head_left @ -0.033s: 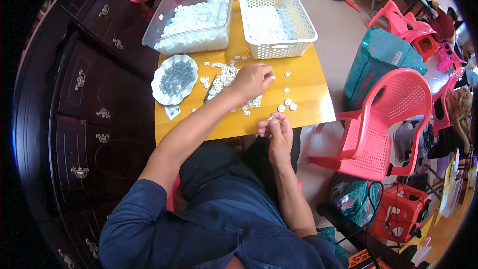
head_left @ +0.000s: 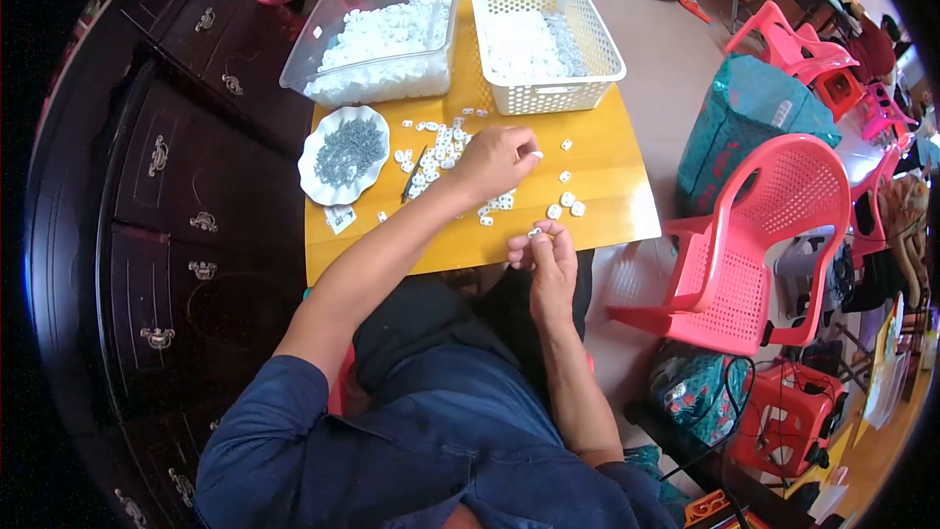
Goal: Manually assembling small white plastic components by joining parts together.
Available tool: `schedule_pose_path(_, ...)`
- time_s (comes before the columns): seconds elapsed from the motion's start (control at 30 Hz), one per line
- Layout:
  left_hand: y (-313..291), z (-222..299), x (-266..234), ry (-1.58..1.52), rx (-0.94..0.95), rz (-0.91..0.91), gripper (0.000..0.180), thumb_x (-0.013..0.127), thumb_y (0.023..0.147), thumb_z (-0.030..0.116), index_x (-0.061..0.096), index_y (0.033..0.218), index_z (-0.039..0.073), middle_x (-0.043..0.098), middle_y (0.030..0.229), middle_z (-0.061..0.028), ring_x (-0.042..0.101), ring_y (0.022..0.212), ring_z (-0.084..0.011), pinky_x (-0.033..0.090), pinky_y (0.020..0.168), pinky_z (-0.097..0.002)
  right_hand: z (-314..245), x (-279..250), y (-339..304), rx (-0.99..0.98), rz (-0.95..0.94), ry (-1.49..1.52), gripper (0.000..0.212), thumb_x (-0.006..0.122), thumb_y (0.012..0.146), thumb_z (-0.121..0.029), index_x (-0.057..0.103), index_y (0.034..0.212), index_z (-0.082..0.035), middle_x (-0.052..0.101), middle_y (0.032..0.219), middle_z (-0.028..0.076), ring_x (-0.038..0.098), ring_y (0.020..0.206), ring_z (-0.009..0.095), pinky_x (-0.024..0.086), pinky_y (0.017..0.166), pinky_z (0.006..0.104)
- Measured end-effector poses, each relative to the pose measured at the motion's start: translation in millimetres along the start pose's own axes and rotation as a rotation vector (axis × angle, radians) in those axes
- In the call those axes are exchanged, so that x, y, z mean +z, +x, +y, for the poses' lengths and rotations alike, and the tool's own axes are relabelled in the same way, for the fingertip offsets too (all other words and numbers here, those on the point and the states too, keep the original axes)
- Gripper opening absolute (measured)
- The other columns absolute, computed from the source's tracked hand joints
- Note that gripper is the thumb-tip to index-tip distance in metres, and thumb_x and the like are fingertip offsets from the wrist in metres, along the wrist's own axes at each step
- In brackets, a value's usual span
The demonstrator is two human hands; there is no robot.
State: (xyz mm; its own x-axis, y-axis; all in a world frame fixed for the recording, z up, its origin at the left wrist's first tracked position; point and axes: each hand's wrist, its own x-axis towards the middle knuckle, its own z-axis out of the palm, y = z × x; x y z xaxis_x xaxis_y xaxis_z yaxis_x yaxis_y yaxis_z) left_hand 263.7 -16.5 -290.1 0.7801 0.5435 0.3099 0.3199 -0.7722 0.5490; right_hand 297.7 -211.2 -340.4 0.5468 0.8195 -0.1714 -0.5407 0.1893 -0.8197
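Observation:
My left hand [head_left: 494, 162] reaches over the middle of the yellow table, its fingers pinched on a small white plastic piece [head_left: 536, 155]. Just past the table's front edge, my right hand [head_left: 550, 260] holds another small white piece with dark holes [head_left: 534, 233] between thumb and fingers. A cluster of similar white two-hole pieces [head_left: 428, 168] lies beneath and beside my left wrist. Several more loose pieces [head_left: 567, 199] are to the right of that hand. A thin dark tool [head_left: 412, 176] rests among the cluster, partly hidden by my left forearm.
A scalloped white dish [head_left: 377, 171] of grey screw-like parts sits at the table's left. Behind are a clear bin [head_left: 382, 88] and a white perforated basket [head_left: 558, 98], both full of white pieces. A pink chair [head_left: 764, 235] stands right; dark drawers [head_left: 166, 176] line the left.

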Motion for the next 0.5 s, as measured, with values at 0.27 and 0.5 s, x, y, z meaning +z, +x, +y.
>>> schedule_pose_path(0.27, -84.5, 11.2, -9.0, -0.834, -0.305, 0.022, 0.014, 0.071, 0.09, 0.005, 0.071, 0.104, 0.0, 0.064, 0.079, 0.0043, 0.055, 0.067, -0.0006, 0.046, 0.06, -0.0201, 1.7, 2.3, -0.6, 0.037, -0.027, -0.037, 0.012, 0.049, 0.106, -0.017, 0.052, 0.115, -0.008, 0.071, 0.094, 0.01, 0.066, 0.079, 0.015, 0.051, 0.073, 0.0285)
schedule_pose_path(0.5, -120.0, 15.6, -22.0, -0.744, -0.29, -0.035, 0.022, 0.068, 0.09, 0.001, 0.07, 0.112, 0.001, 0.066, 0.085, 0.0024, 0.059, 0.075, -0.0033, 0.052, 0.069, -0.0214, 4.1, 4.1, -2.5, 0.067, -0.065, -0.056, 0.013, 0.048, 0.106, -0.017, 0.053, 0.112, -0.006, 0.07, 0.095, 0.009, 0.066, 0.082, 0.015, 0.051, 0.075, 0.029)
